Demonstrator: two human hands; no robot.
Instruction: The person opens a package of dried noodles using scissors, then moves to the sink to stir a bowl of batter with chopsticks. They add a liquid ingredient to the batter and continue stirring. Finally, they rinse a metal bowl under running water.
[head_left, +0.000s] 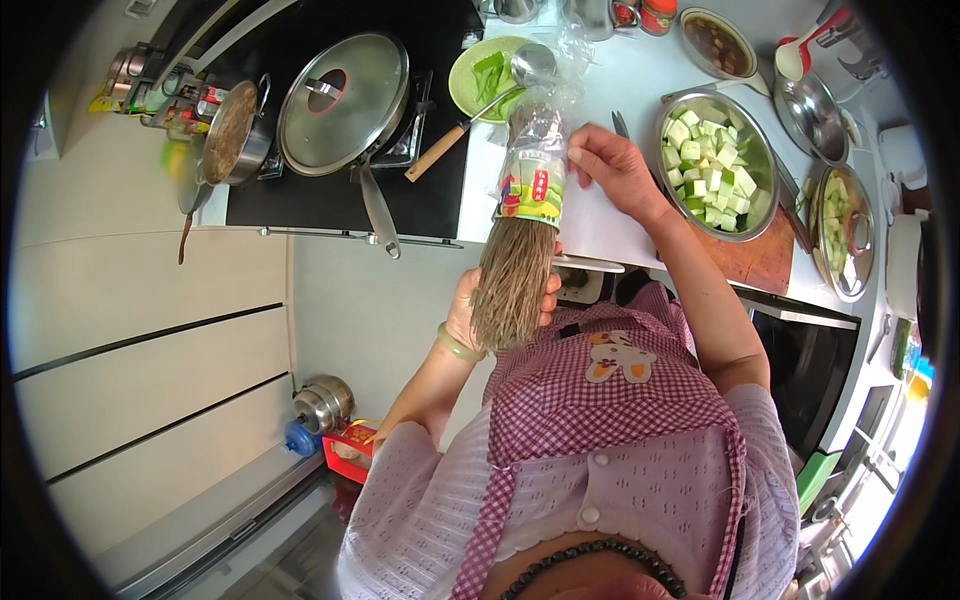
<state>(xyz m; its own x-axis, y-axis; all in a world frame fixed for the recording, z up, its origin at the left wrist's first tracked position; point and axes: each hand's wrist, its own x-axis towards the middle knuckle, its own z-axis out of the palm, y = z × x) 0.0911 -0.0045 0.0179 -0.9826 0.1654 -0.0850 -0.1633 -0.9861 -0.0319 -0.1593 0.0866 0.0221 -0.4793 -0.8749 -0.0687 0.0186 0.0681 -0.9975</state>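
My left hand grips a bundle of thin brown dried noodles from underneath, its fingertips curling round the right side. The noodles stick out of the near end of a clear plastic bag, which has a colourful printed paper band around it. Beside the band, at its right edge, is my right hand with bent fingers. Whether its fingertips pinch the plastic cannot be made out. Behind the bag's far end, a wooden-handled ladle leans on a green bowl with cut green vegetable pieces.
A lidded pan and a pot are on the black cooktop at left. To the right, a steel bowl of cubed green vegetable overlaps a wooden cutting board. A knife and a glass-lidded bowl lie beyond.
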